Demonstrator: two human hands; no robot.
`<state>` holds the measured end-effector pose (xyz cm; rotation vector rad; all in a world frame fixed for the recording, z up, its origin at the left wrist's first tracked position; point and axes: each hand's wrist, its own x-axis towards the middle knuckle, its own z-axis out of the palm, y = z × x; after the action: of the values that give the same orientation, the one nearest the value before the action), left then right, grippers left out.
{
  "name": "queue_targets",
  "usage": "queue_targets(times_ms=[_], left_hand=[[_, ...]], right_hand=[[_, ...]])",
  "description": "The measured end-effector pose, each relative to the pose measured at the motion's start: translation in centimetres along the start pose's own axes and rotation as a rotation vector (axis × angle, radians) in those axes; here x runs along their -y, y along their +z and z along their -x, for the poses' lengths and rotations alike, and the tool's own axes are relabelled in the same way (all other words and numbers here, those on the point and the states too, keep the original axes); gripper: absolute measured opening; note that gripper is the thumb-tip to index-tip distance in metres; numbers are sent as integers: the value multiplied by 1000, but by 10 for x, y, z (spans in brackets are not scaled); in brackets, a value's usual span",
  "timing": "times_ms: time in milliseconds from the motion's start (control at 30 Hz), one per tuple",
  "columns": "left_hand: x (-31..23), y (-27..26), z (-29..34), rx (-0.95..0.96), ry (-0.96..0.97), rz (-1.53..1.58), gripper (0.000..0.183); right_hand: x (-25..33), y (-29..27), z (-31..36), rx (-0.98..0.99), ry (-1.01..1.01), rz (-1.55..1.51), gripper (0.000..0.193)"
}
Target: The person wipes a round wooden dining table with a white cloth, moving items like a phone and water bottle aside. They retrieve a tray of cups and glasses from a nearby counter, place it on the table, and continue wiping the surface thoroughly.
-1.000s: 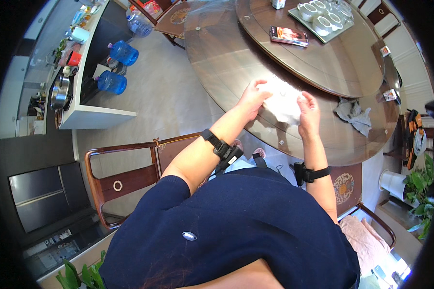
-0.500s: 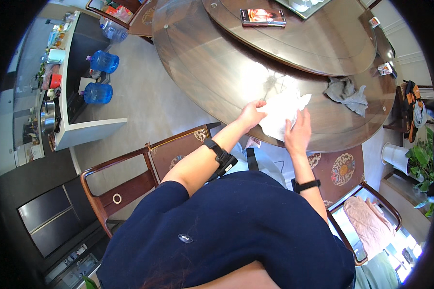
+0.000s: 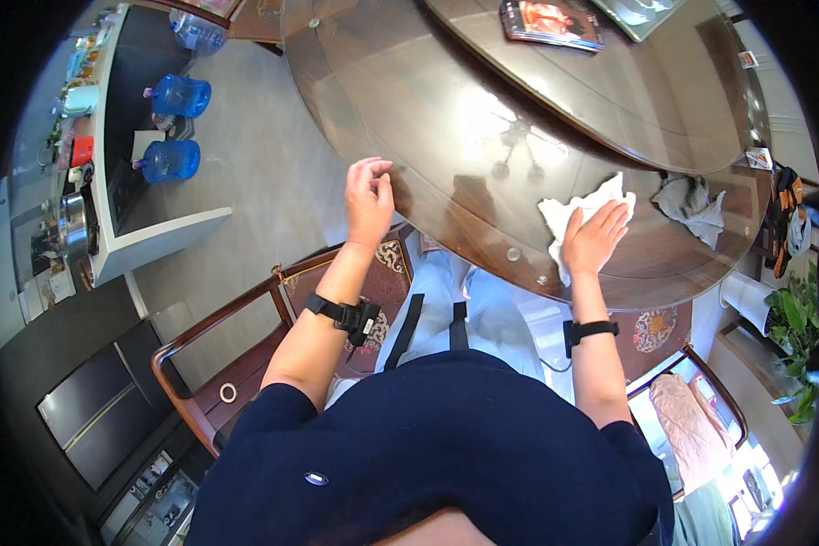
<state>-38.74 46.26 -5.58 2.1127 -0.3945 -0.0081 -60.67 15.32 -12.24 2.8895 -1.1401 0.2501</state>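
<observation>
So the white cloth is lying crumpled on the glossy brown round table, over near the edge closest to the person. The right hand is palm-down on top of it, fingers stretched out and nearly side by side, thumb sticking out a bit, so it's pressed flat rather than pinching. The left hand is up by the table's left edge, fingers loosely bent and the thumb apart from them; can't tell if it's actually touching the rim.

Just right of the white one there's a crumpled gray cloth on the tabletop, and the raised turntable sits behind both. On that there's a magazine with a reddish cover, plus a tray cut off by the top of the view.

Further out: a dark wooden chair on the left, and two blue water jugs on the floor by a white-edged counter with a steel pot on it. Over on the right, a leafy potted plant and some pink fabric on another chair.
</observation>
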Motion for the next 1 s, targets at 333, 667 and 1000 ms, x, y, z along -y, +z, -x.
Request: queue_targets(times_ms=[333, 667, 1000], left_hand=[[27, -16, -14, -27, 73, -50, 16], [38, -5, -67, -62, 178, -94, 17], [50, 24, -90, -71, 350, -304, 14]], right_hand=[[230, -1, -130, 32, -384, -404, 79], [256, 0, -60, 217, -492, -479, 60], [19, -61, 27, 493, 88, 243, 85]])
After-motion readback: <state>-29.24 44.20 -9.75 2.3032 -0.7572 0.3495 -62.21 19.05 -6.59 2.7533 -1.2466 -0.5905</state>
